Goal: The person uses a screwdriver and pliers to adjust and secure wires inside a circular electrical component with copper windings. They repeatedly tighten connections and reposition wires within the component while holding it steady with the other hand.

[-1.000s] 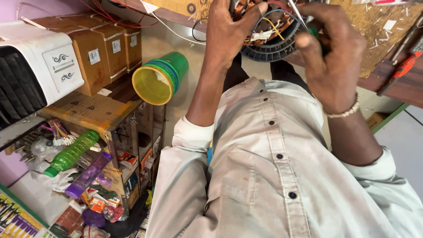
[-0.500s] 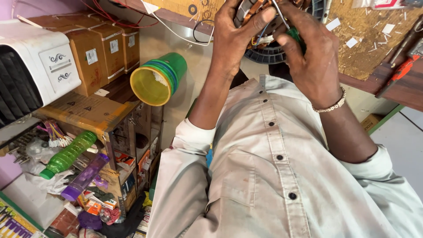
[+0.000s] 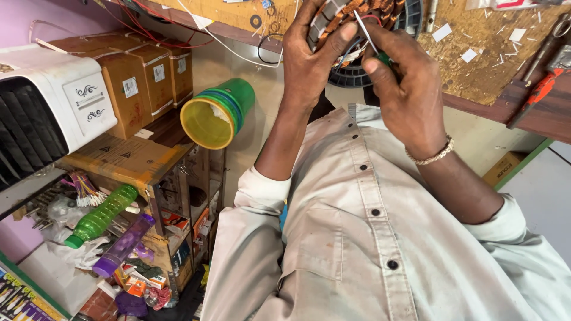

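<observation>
Both of my hands are raised over my pale buttoned shirt [image 3: 369, 238] at a round motor stator [image 3: 352, 76] with a black ring, copper windings and coloured wires. My left hand [image 3: 309, 56] grips the stator's left side, thumb laid across its face. My right hand [image 3: 407, 95], with a bead bracelet on its wrist, pinches a thin metal tool with a green handle [image 3: 367, 34]. The tool's tip points into the windings. Fingers hide much of the stator.
A wooden workbench [image 3: 493, 65] littered with white scraps runs across the top, a red-handled tool [image 3: 538, 95] at its right edge. On the left stand cardboard boxes [image 3: 137, 83], a white appliance [image 3: 53, 107], a green and yellow container [image 3: 217, 113], and green [image 3: 101, 214] and purple [image 3: 125, 244] bottles on cluttered shelves.
Hands and stator have shifted up and left in the view. My right hand has closed in beside the left, and the thin tool now angles into the windings.
</observation>
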